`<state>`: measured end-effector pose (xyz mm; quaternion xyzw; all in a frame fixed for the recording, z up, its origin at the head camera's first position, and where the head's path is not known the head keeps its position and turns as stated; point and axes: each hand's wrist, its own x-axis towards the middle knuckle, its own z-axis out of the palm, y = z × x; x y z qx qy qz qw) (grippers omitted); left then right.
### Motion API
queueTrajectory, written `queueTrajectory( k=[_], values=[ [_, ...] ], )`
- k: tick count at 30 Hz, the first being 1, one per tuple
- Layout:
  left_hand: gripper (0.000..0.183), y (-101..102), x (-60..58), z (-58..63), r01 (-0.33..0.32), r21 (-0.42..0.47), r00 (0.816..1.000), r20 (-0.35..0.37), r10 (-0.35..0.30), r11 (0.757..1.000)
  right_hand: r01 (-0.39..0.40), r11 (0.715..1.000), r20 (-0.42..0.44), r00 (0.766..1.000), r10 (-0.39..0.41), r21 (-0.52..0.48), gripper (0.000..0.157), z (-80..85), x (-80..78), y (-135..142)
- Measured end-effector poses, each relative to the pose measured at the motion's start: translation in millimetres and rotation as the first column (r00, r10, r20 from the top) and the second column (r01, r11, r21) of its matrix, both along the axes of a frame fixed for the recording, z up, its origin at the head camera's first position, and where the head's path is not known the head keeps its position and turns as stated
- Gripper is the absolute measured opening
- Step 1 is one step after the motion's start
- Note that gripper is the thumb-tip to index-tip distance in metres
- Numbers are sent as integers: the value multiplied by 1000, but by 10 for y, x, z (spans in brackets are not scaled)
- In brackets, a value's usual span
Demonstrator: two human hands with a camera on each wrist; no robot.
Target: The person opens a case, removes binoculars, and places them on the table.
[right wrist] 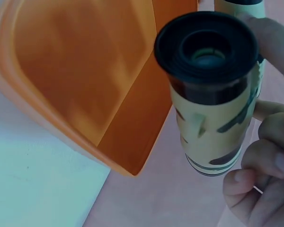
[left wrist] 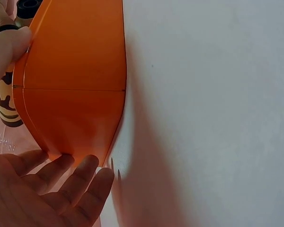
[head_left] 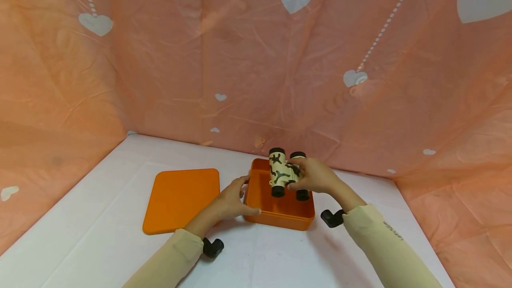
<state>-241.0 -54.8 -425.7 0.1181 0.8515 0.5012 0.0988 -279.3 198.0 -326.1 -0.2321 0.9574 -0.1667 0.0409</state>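
Observation:
Camouflage-patterned binoculars with black eyecups are held over an orange box. My right hand grips them around the middle bridge and right barrel. In the right wrist view, one barrel of the binoculars stands beside the box's inner wall, with curled fingers to its right. My left hand holds the box's near left corner. In the left wrist view its thumb lies on the rim while the fingers touch the side wall. The inside of the box shows no other thing.
An orange lid lies flat on the white table, left of the box. Behind the table hangs a pink curtain with white hearts, which also encloses both sides. Black devices sit at both wrists.

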Motion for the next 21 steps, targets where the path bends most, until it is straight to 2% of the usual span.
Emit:
queueTrajectory(
  k=[21],
  values=[
    [105,-10,2,12,0,-4,1000,-7,0,1000,26,1000,-20,999,-25,11,74,50,25,260]
  ],
)
